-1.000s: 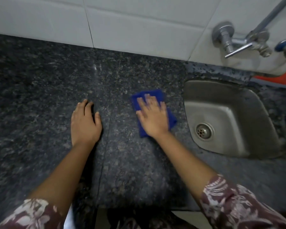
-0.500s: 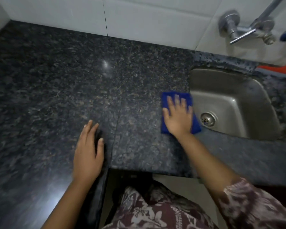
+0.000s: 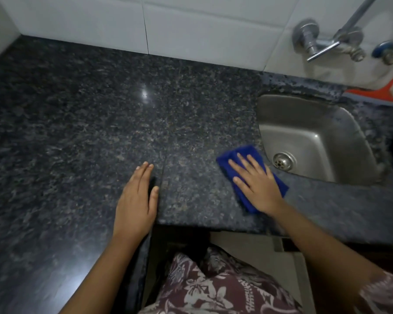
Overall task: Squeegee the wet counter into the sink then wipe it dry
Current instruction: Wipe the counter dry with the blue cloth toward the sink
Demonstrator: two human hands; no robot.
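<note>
A dark speckled granite counter fills the view. A folded blue cloth lies flat on it just left of the steel sink, near the counter's front edge. My right hand presses flat on the cloth with fingers spread. My left hand rests palm down on the bare counter beside a seam, holding nothing. An orange squeegee lies behind the sink at the right edge, only partly in view.
A metal tap with a lever sticks out of the white tiled wall above the sink. A blue-capped valve sits to its right. The counter's front edge steps back below my hands, showing floor and my patterned clothing.
My right hand has slid the blue cloth rightward to the sink's edge, then back toward the counter's front edge. My left hand stays flat on the counter. The camera view has shifted.
</note>
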